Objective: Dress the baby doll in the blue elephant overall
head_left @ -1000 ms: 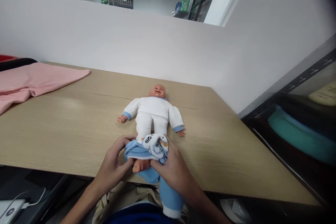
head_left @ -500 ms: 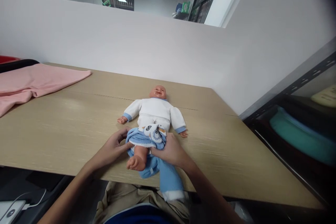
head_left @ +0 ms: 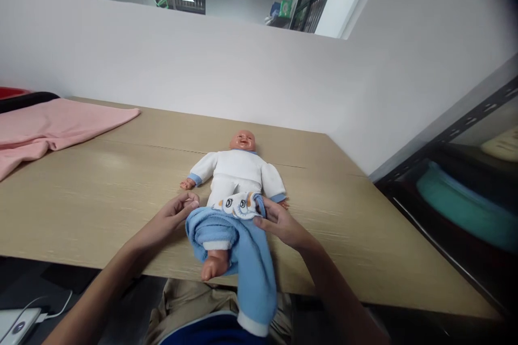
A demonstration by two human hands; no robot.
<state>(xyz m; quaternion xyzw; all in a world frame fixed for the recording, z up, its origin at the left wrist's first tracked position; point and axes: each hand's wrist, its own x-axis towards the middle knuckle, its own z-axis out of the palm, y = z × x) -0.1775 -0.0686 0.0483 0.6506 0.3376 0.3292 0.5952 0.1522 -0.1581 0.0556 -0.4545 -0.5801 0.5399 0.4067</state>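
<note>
A baby doll (head_left: 238,166) in a white top with blue cuffs lies on its back, feet toward me. Blue plush pants (head_left: 257,259) with a white animal-face patch are around its lower legs. One bare foot sticks out of the white-cuffed leg opening on the left; the other pant leg hangs limp over the table edge. My left hand (head_left: 175,215) is closed, fingertips pinched at the pants' left upper edge, their grip partly hidden. My right hand (head_left: 281,221) pinches the waistband beside the face patch.
The wooden table (head_left: 332,248) meets a low white wall (head_left: 243,75) behind. A pink cloth (head_left: 65,121) lies at the left. On the right stands a dark rack (head_left: 445,135) holding a teal item (head_left: 457,207). A white device (head_left: 18,323) with a cable sits below left.
The doll's foot has come through the bunched leg opening, which now sits around the ankle. My right hand has shifted to the waistband, and the limp pant leg hangs straighter and lower.
</note>
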